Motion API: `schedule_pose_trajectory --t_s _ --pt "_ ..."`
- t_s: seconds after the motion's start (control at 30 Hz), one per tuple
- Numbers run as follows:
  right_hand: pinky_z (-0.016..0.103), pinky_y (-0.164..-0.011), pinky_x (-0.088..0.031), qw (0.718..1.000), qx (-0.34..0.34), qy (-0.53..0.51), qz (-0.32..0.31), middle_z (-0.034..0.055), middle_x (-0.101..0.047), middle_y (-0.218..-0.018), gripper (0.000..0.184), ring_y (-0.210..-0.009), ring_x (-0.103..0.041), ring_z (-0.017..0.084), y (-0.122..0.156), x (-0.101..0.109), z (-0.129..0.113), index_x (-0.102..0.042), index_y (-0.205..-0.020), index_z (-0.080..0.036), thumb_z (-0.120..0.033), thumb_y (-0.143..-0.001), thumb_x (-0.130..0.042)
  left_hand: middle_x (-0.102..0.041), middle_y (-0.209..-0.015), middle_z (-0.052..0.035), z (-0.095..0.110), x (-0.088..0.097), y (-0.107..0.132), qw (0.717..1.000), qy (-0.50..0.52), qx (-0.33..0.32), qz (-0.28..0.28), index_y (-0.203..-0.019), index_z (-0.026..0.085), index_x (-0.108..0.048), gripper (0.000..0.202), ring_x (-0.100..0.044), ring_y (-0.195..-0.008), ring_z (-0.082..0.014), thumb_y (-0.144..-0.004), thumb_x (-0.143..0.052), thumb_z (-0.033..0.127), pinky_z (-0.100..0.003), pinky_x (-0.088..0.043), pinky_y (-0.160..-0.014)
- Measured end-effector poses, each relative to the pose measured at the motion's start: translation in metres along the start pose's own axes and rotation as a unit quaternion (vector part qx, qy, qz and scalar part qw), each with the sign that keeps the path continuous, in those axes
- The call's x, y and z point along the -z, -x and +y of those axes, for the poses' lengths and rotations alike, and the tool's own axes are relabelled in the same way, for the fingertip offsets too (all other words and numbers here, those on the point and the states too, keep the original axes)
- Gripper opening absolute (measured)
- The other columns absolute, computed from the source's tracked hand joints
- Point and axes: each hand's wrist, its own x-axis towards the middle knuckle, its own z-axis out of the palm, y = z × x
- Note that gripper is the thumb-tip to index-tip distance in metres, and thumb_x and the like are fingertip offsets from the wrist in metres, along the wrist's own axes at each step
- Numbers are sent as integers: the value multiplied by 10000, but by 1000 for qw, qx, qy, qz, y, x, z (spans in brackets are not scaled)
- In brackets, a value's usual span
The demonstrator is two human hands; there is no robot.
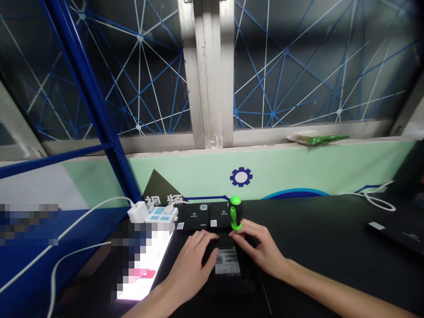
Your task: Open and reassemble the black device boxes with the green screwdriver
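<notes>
A black flat box with a white label [228,261] lies on the dark table [314,238] in front of me. My left hand [192,260] rests on its left side, fingers stretched flat over it. My right hand [258,247] pinches the lower shaft of a screwdriver with a green and black handle [236,213], held upright on the box's far edge. Two more black boxes [195,217] lie just behind it, side by side.
A white power strip with a plugged-in white adapter [153,213] sits at the left, cables trailing off the table. A lit screen [142,269] lies beside my left arm. A dark flat device [397,234] and white cable are at the right. A green packet [318,139] lies on the window ledge.
</notes>
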Motion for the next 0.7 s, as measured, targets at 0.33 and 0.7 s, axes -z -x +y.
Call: schedule_pose_trajectory --t_s 0.33,0.7 --pt "259 -653 -497 997 -57 -43 35 15 -689 -720 189 -644 -621 160 1 -1 2 -645 -781 -185 -340 -882 -685 -618 -1148 -50 1 1 2 1000 -4 4 -8 -1184 258 -559 216 -563 -1086 -242 -1002 -442 270 -418 -459 -953" --pt "276 -617 -462 998 -45 -29 24 36 -652 -760 220 -635 -549 159 -2 -2 2 -683 -821 -183 -372 -919 -628 -624 -1135 -34 0 1 2 1000 -4 1 7 -1178 266 -569 211 -578 -1070 -223 -993 -468 263 -373 -472 -939"
